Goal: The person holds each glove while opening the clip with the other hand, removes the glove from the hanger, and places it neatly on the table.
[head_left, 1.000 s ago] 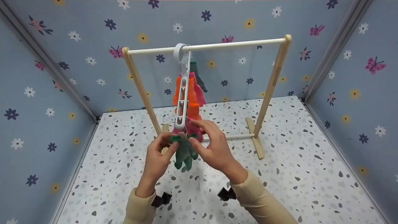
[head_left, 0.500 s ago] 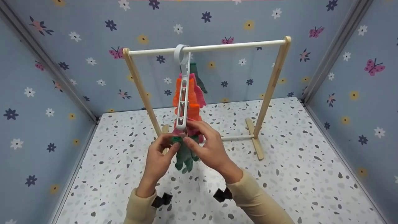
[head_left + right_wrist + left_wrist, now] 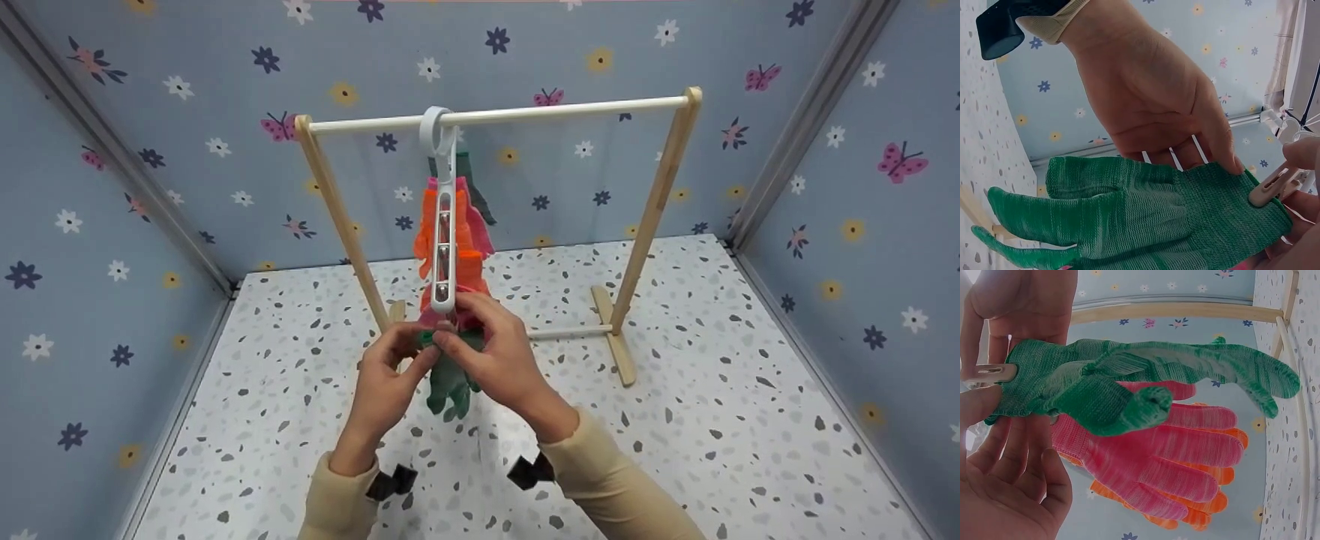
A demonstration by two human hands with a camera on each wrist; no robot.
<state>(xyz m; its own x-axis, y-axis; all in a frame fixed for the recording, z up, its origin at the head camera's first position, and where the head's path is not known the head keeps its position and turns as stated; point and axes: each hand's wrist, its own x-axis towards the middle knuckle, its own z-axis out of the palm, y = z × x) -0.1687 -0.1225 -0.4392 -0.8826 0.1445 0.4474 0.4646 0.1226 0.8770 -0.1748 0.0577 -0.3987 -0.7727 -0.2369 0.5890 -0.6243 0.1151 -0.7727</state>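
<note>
a wooden rack (image 3: 661,199) carries a pale hanger (image 3: 452,255), with orange gloves (image 3: 471,268) and a pink glove (image 3: 1151,455) hanging beneath it. the green glove (image 3: 1202,208) hangs at the hanger's near end, fingertips down. the fingers of the left hand (image 3: 382,390) pinch its cuff; those of the right hand (image 3: 511,367) pinch a small clip (image 3: 1262,197), which seems to bite the cuff's edge, though fingers partly hide it. the knit should handle light, soft and floppy, so the cuff is the surest hold.
</note>
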